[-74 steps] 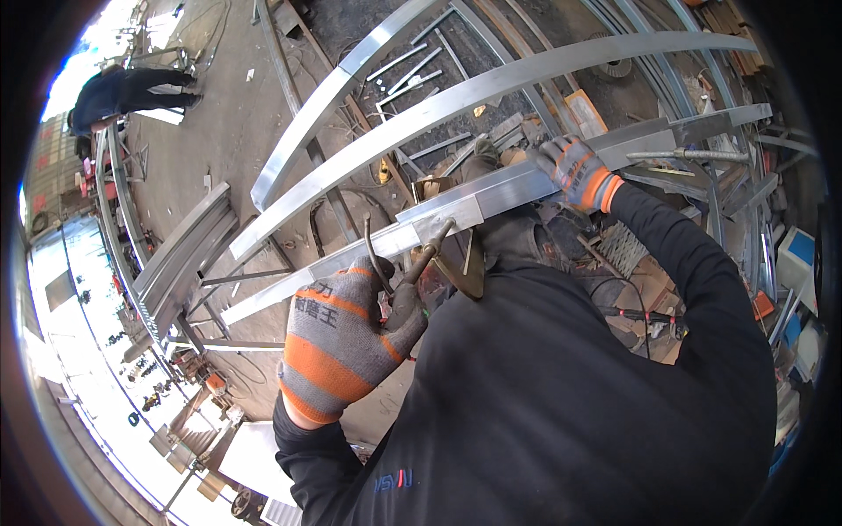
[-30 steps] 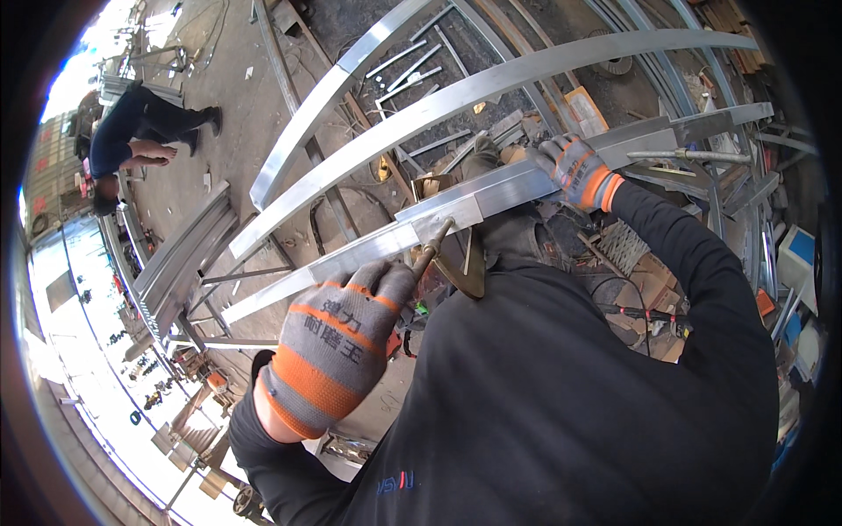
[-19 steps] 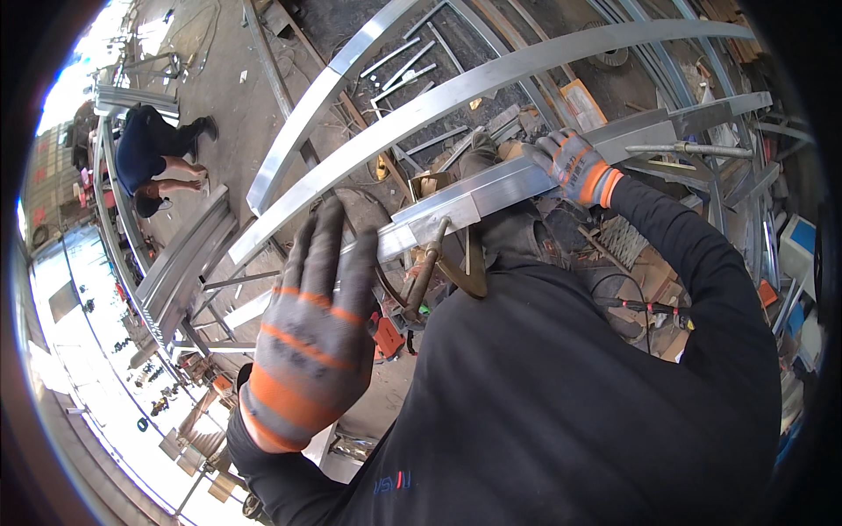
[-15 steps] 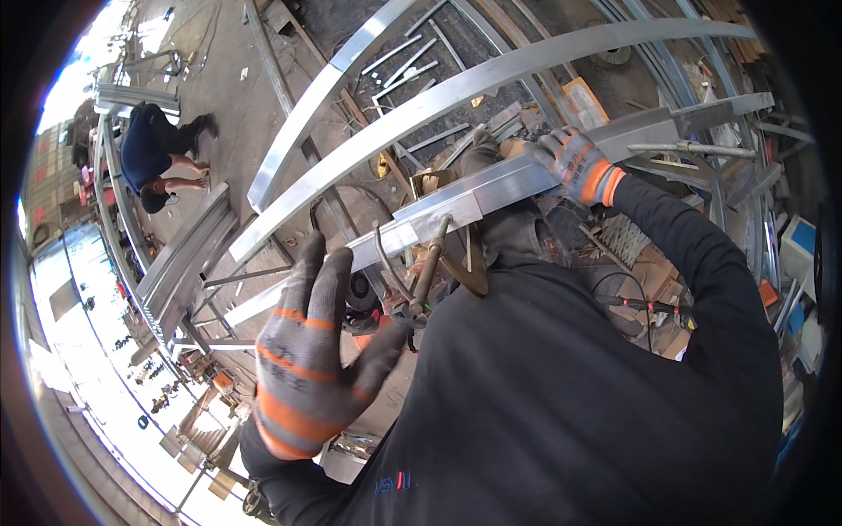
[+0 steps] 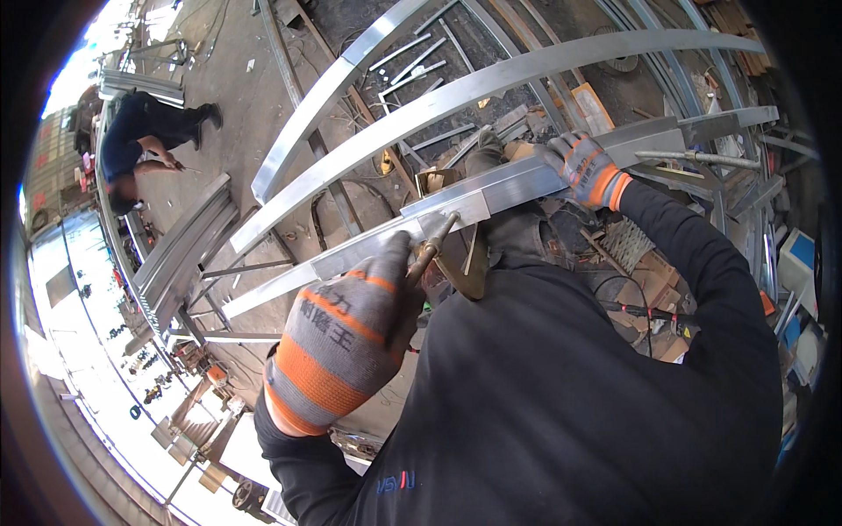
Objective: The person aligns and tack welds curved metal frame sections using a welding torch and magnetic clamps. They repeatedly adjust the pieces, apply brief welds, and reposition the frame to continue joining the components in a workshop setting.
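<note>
My left hand (image 5: 342, 337), in a grey glove with orange bands, is closed around the screw end of a metal clamp (image 5: 431, 250); its fingertips are partly hidden. The clamp sits on a long silvery metal bar (image 5: 355, 252) that runs across in front of my body. A shorter metal channel piece (image 5: 524, 185) lies along this bar. Farther right, my gloved right hand (image 5: 586, 168) grips the channel from above, its fingers bent over the far edge. A second threaded clamp (image 5: 702, 159) shows to the right of that hand.
Beyond the bar, a long curved metal strip (image 5: 465, 98) arcs across the view, with another curved strip (image 5: 329, 92) behind it. Cut metal pieces (image 5: 412, 66) lie on the floor. At the far left a person (image 5: 145, 136) bends over beside stacked metal profiles (image 5: 189, 237).
My left hand, spread open before, has moved right and closed on the clamp. My right hand stays on the channel. The person at the far left has shifted slightly.
</note>
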The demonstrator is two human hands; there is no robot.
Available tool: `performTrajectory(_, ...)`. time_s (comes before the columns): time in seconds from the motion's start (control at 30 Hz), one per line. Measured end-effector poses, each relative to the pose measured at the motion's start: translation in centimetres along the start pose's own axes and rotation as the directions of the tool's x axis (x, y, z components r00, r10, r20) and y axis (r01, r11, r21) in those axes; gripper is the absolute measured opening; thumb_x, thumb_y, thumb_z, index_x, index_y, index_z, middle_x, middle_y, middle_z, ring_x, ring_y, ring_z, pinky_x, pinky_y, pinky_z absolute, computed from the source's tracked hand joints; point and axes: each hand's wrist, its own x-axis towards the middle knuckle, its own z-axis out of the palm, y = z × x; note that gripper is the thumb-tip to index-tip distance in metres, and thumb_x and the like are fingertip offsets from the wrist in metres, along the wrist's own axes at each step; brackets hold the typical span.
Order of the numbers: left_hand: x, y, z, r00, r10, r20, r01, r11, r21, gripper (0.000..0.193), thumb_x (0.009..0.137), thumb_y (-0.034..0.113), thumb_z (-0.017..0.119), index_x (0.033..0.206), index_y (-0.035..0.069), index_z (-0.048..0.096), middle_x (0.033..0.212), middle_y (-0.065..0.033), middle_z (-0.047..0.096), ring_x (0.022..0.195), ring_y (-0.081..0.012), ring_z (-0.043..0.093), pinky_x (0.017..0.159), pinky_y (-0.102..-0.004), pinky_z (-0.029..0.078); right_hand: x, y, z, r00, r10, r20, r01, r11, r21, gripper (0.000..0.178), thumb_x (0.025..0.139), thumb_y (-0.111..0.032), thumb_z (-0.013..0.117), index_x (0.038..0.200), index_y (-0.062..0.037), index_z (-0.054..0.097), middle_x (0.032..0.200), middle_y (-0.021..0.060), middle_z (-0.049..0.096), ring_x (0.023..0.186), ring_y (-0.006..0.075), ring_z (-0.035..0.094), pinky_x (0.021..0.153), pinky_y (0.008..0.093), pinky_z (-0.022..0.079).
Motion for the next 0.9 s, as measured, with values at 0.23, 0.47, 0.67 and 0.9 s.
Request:
performTrajectory(0.23,2.3,-1.1,-2.5,0.862,0.307,0.403,-0.371,0.924,0.089,0.041,0.094,0.011,0.084,0.133,0.004,0.073,0.110,-0.0164,0.080,0.099,-0.0371,0.080,0.088,-0.0458,0.064,0.1,0.1,1.0,0.997,-0.004,-0.071,0.003,1.000,-0.016,0.113,0.089,-0.063,0.087,0.177,-0.0089,0.041,0.150,0.0142,0.063,0.142,0.0347,0.060,0.119,0.0511,0.047)
performTrajectory(0.47,2.5,-1.5,-3.5,0.840,0.382,0.385,-0.375,0.922,-0.095,0.041,0.090,0.018,0.088,0.127,0.004,0.076,0.112,-0.0167,0.079,0.102,-0.0395,0.078,0.091,-0.0479,0.063,0.1,0.1,1.4,0.992,0.004,-0.126,0.001,0.999,0.038,0.110,0.088,-0.059,0.089,0.175,-0.0085,0.044,0.149,0.0138,0.063,0.142,0.0340,0.060,0.117,0.0501,0.047)
performTrajectory(0.67,0.4,0.5,1.4,0.985,0.168,0.042,-0.170,0.985,0.029,0.032,0.088,0.024,0.091,0.108,0.005,0.075,0.121,-0.0179,0.073,0.101,-0.0409,0.071,0.090,-0.0506,0.057,0.1,0.1,1.1,0.998,-0.006,-0.064,0.005,1.000,-0.005,0.110,0.089,-0.053,0.088,0.178,-0.0078,0.041,0.151,0.0153,0.062,0.142,0.0349,0.060,0.117,0.0505,0.048)
performTrajectory(0.9,1.9,-1.6,1.2,0.789,0.574,0.219,-0.614,0.746,0.258,0.046,0.096,0.017,0.074,0.138,0.000,0.070,0.143,-0.0275,0.067,0.093,-0.0358,0.071,0.085,-0.0462,0.062,0.1,0.1,1.4,0.989,-0.024,-0.148,0.024,1.000,0.001,0.111,0.089,-0.046,0.088,0.180,-0.0079,0.036,0.151,0.0162,0.062,0.141,0.0351,0.060,0.119,0.0501,0.046)
